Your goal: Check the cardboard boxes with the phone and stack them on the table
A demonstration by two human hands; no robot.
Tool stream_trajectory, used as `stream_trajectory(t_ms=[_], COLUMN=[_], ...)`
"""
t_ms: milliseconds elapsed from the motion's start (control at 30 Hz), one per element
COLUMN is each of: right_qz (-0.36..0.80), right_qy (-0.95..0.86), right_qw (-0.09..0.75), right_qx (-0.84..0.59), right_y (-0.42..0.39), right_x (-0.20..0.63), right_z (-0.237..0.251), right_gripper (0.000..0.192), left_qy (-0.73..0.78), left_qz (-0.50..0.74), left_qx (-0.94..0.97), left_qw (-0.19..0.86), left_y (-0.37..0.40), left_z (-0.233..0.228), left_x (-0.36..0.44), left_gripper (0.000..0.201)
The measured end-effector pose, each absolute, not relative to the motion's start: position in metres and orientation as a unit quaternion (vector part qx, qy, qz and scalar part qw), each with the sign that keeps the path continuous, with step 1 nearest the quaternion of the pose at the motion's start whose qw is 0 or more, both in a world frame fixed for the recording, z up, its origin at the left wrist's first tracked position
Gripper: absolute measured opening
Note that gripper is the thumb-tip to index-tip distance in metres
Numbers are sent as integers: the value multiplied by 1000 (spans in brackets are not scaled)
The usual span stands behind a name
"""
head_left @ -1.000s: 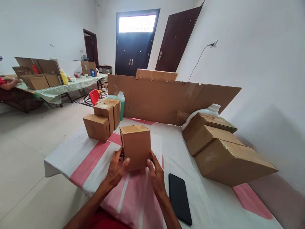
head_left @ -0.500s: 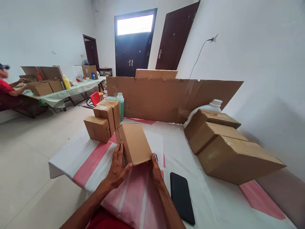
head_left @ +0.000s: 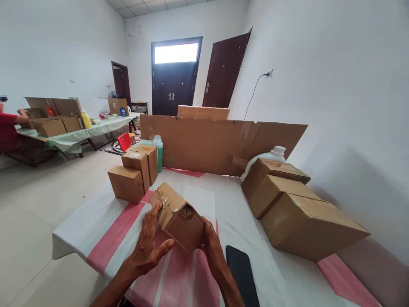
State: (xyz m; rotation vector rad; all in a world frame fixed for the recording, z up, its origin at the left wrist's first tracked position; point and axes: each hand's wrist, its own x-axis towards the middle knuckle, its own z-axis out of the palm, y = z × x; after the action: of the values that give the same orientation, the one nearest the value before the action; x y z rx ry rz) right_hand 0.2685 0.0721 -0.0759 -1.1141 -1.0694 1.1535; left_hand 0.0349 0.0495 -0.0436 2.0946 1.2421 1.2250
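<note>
A small brown cardboard box (head_left: 185,226) is tilted over the cloth in front of me, with a torn dark hole at one upper corner and clear tape on its left end. My right hand (head_left: 211,238) grips its right corner between thumb and fingers. My left hand (head_left: 148,241) is at the box's left side, fingertips touching near the tape, thumb spread away from it. The box's underside is hidden. A black phone (head_left: 241,273) lies flat beside my right wrist, partly covered by the forearm.
Several cardboard boxes (head_left: 126,184) stand at the left beside a bottle of green liquid (head_left: 159,157). More boxes (head_left: 319,226) are lined up at the right near a white jug (head_left: 277,151). A cardboard panel (head_left: 204,147) spans the table's back. Far left, a person in red (head_left: 8,132) sits at another table.
The box has been turned and tipped, so its torn corner and taped end now show. My left thumb has come away from it. The view has tilted up.
</note>
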Motion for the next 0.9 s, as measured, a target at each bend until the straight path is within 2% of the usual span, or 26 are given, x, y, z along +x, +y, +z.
stream_trajectory(t_ms=[100,200,267,400,500,600,700,767,900], right_qz=[536,563,567,526,480,411,390,404,481], right_qy=[-407,-422,-462,-542,-555,-556,-568,-573,-560], right_qw=[563,542,508,447,457,494,489,474,460], right_qx=[-480,-459,-454,-479,-503,-526,-535,-532,-494], right_y=[65,60,55,35,17,3,-9,-21,-47], right_x=[271,274,273,260,251,246,240,234,230], right_z=[-50,-30,-22,-13,-1,14,13,0,-34], right_gripper=[60,68,69,55,54,51,47,45,48], left_qy=[430,473,492,478,465,439,429,442,504], left_qz=[444,474,509,540,539,530,513,490,432], left_qx=[762,710,650,550,525,561,603,625,626], left_qw=[195,218,275,422,467,460,435,418,410], left_y=[53,59,62,65,64,66,68,67,54], left_z=[-32,-27,-23,-6,12,27,36,37,42], left_x=[35,36,36,35,31,27,25,24,26], left_gripper=[84,69,63,62,60,56,63,63,43])
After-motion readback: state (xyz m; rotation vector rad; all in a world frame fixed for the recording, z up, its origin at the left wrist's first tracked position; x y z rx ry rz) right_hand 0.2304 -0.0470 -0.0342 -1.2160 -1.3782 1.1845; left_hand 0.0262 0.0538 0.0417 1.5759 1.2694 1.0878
